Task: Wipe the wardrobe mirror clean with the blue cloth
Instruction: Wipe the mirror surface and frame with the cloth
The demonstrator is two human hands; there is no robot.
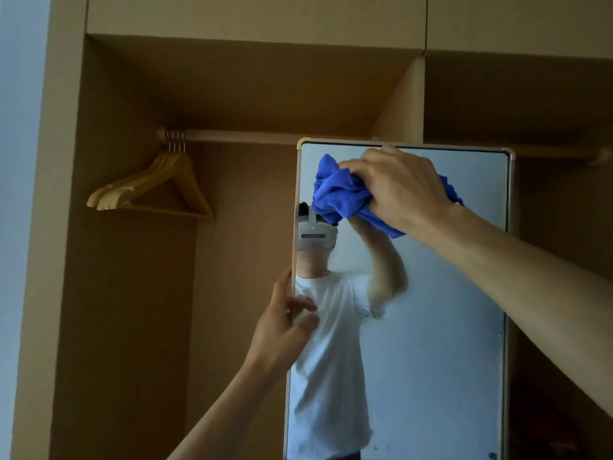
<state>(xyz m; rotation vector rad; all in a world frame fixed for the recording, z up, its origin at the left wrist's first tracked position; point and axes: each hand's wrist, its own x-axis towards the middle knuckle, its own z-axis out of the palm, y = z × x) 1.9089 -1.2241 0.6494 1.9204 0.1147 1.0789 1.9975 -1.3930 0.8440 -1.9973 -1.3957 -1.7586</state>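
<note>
Currently: right grip (394, 190) clutches bunched cloth (338, 194) on mirror (431, 327); left grip (282, 330) pinches edge. Risk: wad skipping droplets (366, 312) below.

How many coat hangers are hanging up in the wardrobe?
4, going by the metal hooks. The hangers are all bunched together at the left end of the rail, left of the mirror. They overlap closely, so another could be hidden.
</note>
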